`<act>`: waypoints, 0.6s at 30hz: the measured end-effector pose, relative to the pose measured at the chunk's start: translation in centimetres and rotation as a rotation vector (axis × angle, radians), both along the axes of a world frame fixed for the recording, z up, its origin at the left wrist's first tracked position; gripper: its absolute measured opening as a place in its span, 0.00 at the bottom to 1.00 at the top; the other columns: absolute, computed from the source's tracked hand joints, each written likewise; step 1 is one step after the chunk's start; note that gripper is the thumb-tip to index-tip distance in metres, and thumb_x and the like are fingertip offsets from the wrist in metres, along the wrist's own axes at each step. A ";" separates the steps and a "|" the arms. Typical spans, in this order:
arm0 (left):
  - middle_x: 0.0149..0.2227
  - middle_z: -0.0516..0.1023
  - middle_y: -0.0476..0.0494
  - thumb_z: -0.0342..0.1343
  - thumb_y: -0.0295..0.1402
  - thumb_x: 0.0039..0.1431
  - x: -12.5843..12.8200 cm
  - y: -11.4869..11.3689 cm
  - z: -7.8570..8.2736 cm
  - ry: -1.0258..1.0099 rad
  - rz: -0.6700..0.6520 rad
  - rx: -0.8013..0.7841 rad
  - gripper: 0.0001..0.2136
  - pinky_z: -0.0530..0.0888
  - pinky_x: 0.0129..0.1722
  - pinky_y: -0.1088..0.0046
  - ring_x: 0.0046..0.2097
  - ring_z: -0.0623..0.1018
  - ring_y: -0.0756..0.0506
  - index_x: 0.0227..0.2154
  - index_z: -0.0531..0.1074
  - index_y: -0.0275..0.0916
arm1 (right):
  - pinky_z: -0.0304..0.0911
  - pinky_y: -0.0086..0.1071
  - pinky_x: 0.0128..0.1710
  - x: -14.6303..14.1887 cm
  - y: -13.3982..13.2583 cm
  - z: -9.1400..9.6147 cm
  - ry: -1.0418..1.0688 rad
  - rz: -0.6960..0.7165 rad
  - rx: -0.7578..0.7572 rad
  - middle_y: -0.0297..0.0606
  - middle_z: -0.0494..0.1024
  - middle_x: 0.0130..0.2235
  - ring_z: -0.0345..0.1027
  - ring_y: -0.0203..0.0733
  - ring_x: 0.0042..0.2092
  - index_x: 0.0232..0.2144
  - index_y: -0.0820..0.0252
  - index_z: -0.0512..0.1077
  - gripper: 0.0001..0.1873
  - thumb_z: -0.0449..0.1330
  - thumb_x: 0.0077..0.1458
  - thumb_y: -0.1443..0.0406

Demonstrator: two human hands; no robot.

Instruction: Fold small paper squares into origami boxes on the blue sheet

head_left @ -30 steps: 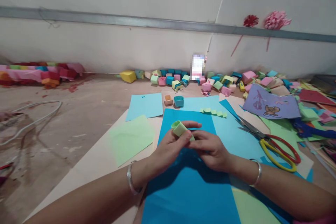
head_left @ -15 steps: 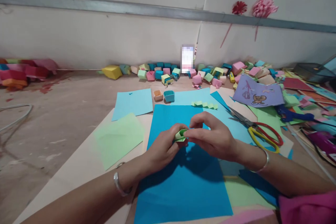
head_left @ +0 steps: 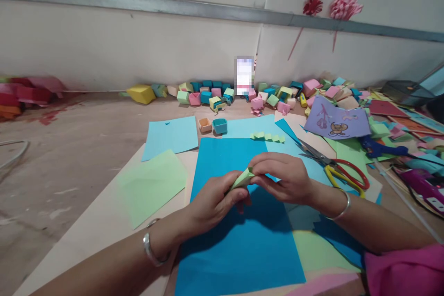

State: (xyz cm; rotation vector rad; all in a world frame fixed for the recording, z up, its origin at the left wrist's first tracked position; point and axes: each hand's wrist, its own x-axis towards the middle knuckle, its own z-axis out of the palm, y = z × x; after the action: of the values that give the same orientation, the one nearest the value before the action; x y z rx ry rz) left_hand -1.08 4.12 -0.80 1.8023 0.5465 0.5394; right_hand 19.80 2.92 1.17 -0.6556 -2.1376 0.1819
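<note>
A small piece of folded green paper is held between both hands above a large blue sheet. My left hand pinches it between thumb and fingers from the left. At its right end, the fingertips of my right hand close on the edge; part of the piece is hidden behind them. Just beyond the hands lies a zigzag green paper strip. A small peach paper box and a teal paper box stand open-topped behind the blue sheet.
Scissors with red and yellow handles lie right of my right hand. A blue glue gun is farther right, near a purple drawn-on paper. Many paper boxes line the wall, with a lit phone among them. A green sheet lies left.
The folded green paper has turned from showing its open, hollow side to a slimmer, tilted shape. My right fingers have closed on its right end. The view has shifted slightly.
</note>
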 end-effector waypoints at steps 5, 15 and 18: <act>0.32 0.76 0.47 0.44 0.39 0.68 -0.1 0.0 -0.1 0.026 0.012 0.072 0.14 0.71 0.32 0.76 0.28 0.76 0.51 0.35 0.71 0.37 | 0.69 0.26 0.36 -0.3 -0.4 0.6 0.039 -0.055 0.038 0.40 0.78 0.31 0.73 0.36 0.35 0.31 0.58 0.68 0.05 0.56 0.55 0.72; 0.30 0.77 0.47 0.42 0.40 0.68 -0.2 -0.3 -0.4 0.124 0.036 0.152 0.16 0.70 0.34 0.76 0.30 0.77 0.50 0.36 0.72 0.37 | 0.67 0.29 0.31 -1.0 -0.8 -0.2 0.176 -0.066 -0.151 0.36 0.74 0.27 0.68 0.35 0.30 0.31 0.58 0.67 0.03 0.58 0.55 0.70; 0.30 0.77 0.47 0.42 0.38 0.68 -0.1 -0.3 -0.2 0.134 0.037 0.145 0.16 0.69 0.34 0.76 0.30 0.77 0.51 0.36 0.72 0.36 | 0.66 0.29 0.31 -1.1 -0.9 -0.2 0.197 -0.049 -0.164 0.36 0.74 0.27 0.68 0.35 0.30 0.31 0.58 0.69 0.02 0.59 0.56 0.68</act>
State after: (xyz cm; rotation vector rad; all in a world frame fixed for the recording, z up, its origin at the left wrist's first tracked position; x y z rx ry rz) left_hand -1.19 3.85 -1.01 1.9798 0.6472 0.4962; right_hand 18.70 2.03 0.96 -0.7525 -1.9291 0.3827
